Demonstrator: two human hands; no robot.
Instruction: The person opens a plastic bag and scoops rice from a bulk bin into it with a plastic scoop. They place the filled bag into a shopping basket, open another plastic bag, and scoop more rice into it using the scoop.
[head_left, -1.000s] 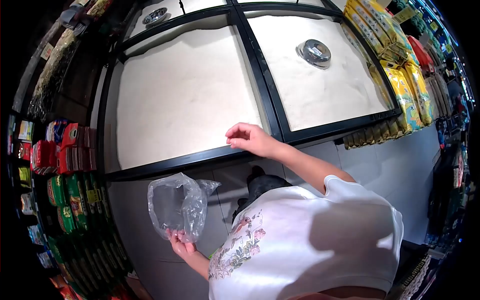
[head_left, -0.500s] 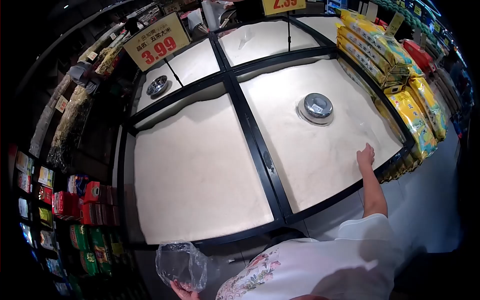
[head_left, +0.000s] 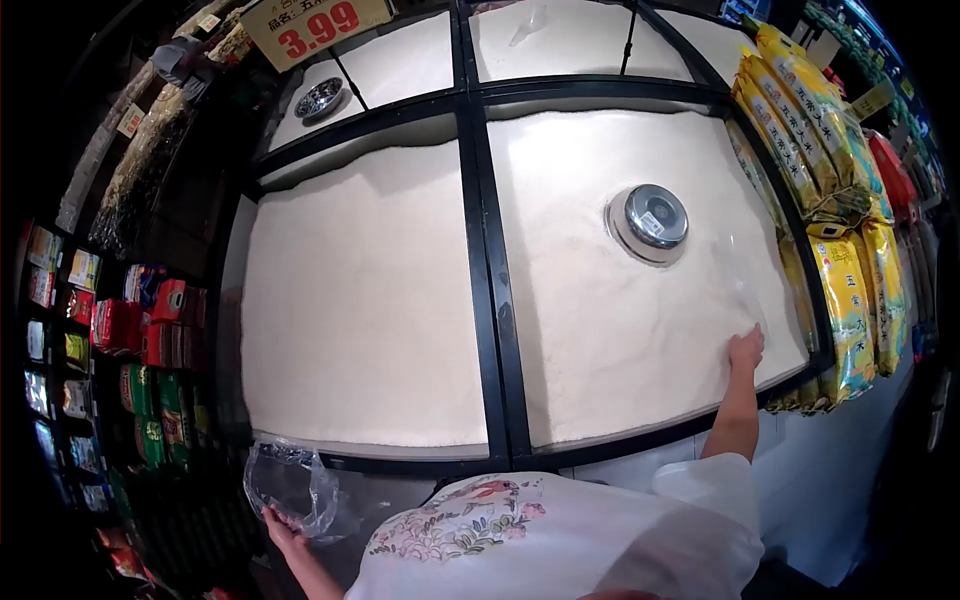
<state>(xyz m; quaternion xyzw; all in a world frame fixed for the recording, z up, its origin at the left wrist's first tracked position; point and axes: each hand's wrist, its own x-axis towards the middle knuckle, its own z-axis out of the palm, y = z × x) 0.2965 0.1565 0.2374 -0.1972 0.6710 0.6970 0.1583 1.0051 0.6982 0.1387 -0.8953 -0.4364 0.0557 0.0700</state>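
My left hand (head_left: pixel 285 530) grips a clear plastic bag (head_left: pixel 290 490), low on the left by the near edge of the rice bin. The bag's mouth hangs wide and it looks empty. Over the white rice (head_left: pixel 590 350) in the right compartment, my right hand (head_left: pixel 746 346) has its fingers curled together. Faint transparent streaks show just beyond it, and I cannot make out what the fingers hold. Farther in, a shiny steel bowl (head_left: pixel 655 215) lies upside down on the rice, apart from my right hand.
Black frame bars (head_left: pixel 490 270) divide the bin. Another steel bowl (head_left: pixel 319 98) rests in the back left compartment, near a price sign (head_left: pixel 315 30). Yellow rice bags (head_left: pixel 845 300) are stacked on the right. Shelves of packets (head_left: pixel 165 330) line the left side.
The camera view has shifted. My right hand has drawn back over the rice toward the near edge, away from the bowl. More of my left forearm shows, with the bag still held.
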